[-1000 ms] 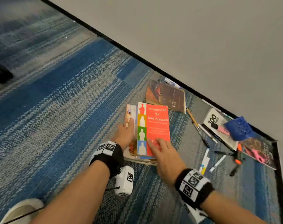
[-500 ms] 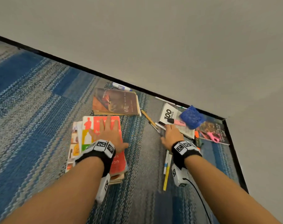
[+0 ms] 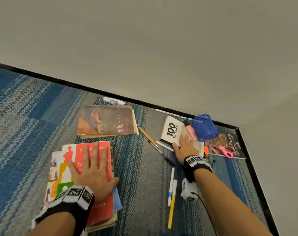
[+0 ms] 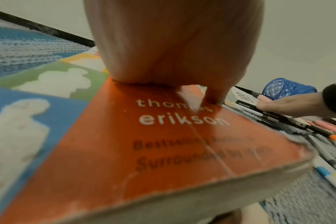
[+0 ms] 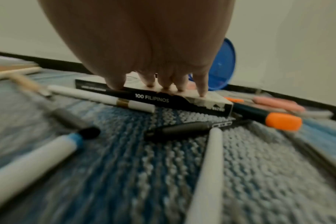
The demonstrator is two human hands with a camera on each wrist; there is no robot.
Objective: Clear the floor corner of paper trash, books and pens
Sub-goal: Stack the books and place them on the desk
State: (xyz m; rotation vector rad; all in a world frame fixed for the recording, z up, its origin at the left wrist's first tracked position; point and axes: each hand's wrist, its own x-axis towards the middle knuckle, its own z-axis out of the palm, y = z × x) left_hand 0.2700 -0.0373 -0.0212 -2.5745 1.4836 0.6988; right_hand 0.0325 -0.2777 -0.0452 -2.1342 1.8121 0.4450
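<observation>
A red paperback [image 3: 100, 210] tops a stack of books on the carpet at lower left. My left hand [image 3: 93, 169] lies flat on its cover, fingers straight; in the left wrist view the palm [image 4: 173, 45] presses on the red cover [image 4: 163, 151]. To the right, my right hand [image 3: 184, 147] rests on the white and black "100 Filipinos" book [image 3: 171, 129]. In the right wrist view its fingertips [image 5: 166, 88] touch the top of that book [image 5: 163, 99] near the spine, and the thumb sits at the edge. A brown book [image 3: 107, 120] lies behind the stack.
Several pens lie loose on the carpet, among them a yellow and white one [image 3: 172, 201] and a black one [image 3: 163, 155]. A blue mesh cup [image 3: 204, 127] lies tipped in the corner beside a pink highlighter [image 3: 190, 130]. Pink scissors [image 3: 227, 150] sit on a dark book [image 3: 230, 142]. Walls close off the far and right sides.
My right hand left the red book and moved right onto the "100 Filipinos" book. My left hand shifted from the stack's left side to lie flat on the red cover.
</observation>
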